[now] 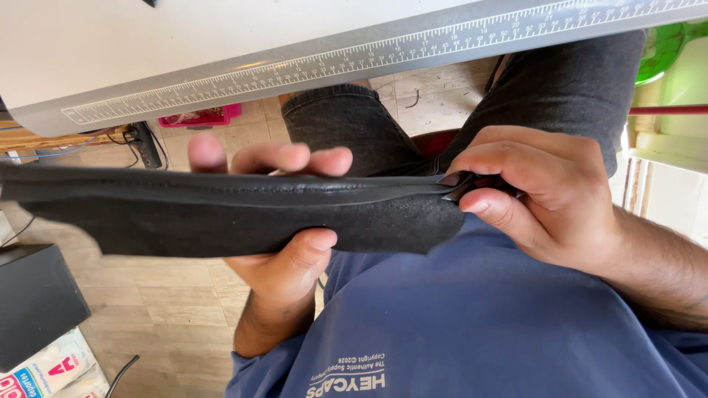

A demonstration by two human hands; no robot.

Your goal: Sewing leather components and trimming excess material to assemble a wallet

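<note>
Two hands hold one long strip of black leather [221, 210] across the middle of the view. The left hand [284, 221] sits at about 6 o'clock from the strip's centre and grips it from below: the thumb presses on the near face, and three fingertips [276, 156] show above the far edge, curled loosely over it. The right hand [531, 191], at 3 o'clock, is clenched around the strip's rounded right end, with thumb and forefinger pinching a small dark tool or tab [457, 184]; what this piece is cannot be told.

The strip is a single piece, matt black, with a suede-like near face below and a smoother, slightly glossy band along its upper edge. A raised seam or fold line runs its length from 9 o'clock to the right hand. Its left end passes out of view at the picture's left edge. It is held in the air, above the person's lap, and touches neither surface nearby.

At 12 o'clock lies one pale tabletop [147, 51] whose grey edge carries a printed ruler scale [369, 55]. Below it show the dark trousers [346, 125] and, at 5 o'clock, the blue shirt [479, 324]. One black box [37, 298] stands on the tiled floor [169, 309] at 8 o'clock, and a pink tray [203, 116] lies at 11 o'clock.
</note>
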